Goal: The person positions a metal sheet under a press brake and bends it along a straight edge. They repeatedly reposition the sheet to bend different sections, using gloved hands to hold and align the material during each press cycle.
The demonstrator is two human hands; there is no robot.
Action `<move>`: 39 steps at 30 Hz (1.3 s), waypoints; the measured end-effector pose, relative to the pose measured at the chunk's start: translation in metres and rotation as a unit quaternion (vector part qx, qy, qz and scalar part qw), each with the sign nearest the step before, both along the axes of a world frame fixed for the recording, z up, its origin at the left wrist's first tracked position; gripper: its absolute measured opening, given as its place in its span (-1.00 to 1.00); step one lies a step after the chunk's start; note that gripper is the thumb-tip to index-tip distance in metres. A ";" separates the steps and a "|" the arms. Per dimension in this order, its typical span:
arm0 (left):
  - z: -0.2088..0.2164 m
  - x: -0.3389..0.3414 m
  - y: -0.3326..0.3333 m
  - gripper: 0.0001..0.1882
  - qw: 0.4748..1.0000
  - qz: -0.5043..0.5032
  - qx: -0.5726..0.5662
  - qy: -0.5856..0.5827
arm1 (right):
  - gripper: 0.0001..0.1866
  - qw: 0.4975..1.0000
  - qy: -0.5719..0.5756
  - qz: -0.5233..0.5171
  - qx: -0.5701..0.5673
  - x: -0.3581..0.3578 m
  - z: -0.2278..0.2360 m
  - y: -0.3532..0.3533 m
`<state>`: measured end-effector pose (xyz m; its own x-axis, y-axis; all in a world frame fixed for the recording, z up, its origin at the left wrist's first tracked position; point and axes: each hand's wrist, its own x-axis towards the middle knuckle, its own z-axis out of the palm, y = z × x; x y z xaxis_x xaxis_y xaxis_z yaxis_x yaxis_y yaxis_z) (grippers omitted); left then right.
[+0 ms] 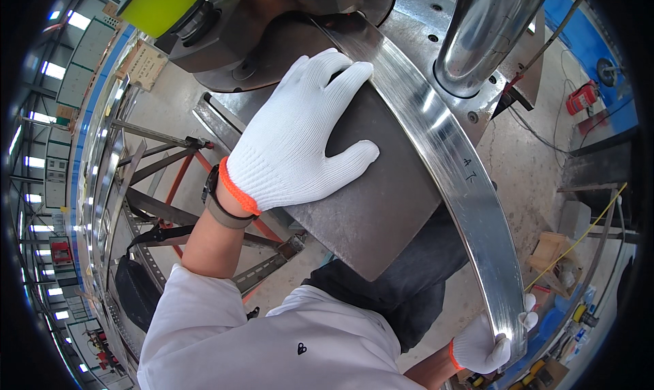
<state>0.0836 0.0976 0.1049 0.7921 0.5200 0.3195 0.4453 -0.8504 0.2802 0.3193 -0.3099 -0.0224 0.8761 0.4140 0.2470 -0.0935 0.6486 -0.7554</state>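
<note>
A long, shiny metal strip point(446, 141) runs from under the dark machine head point(272, 29) down to the lower right, with a small handwritten mark on its face. In a white knit glove with an orange cuff, my left hand point(300, 131) lies over the dark flat metal plate point(388, 206), thumb and fingers spread. Its fingertips come to the strip's edge near the machine; whether they press on it I cannot tell. My right hand point(480, 346), gloved the same way, is closed around the strip's lower end.
A thick polished steel column point(487, 36) rises from the machine bed beyond the strip. At left stands a metal rack point(187, 185) with long strips and a black bag point(136, 284). A red fire extinguisher point(581, 98) and a wooden box point(548, 254) are at right.
</note>
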 end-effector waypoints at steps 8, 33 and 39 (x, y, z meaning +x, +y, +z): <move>0.002 0.001 -0.002 -0.12 1.000 0.005 -0.009 0.002 | -0.26 1.000 -0.001 0.011 0.007 0.001 -0.003 -0.006; 0.001 0.001 0.000 -0.12 1.000 0.003 -0.006 0.007 | -0.27 1.000 0.003 0.023 0.013 0.004 -0.002 -0.004; 0.000 0.002 0.000 -0.13 1.000 -0.001 0.002 0.003 | -0.28 1.000 -0.016 -0.010 -0.015 0.006 -0.008 -0.011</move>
<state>0.0853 0.0976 0.1053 0.7955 0.5162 0.3174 0.4443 -0.8530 0.2738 0.3252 -0.3206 -0.0306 0.8762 0.4043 0.2625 -0.0564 0.6270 -0.7770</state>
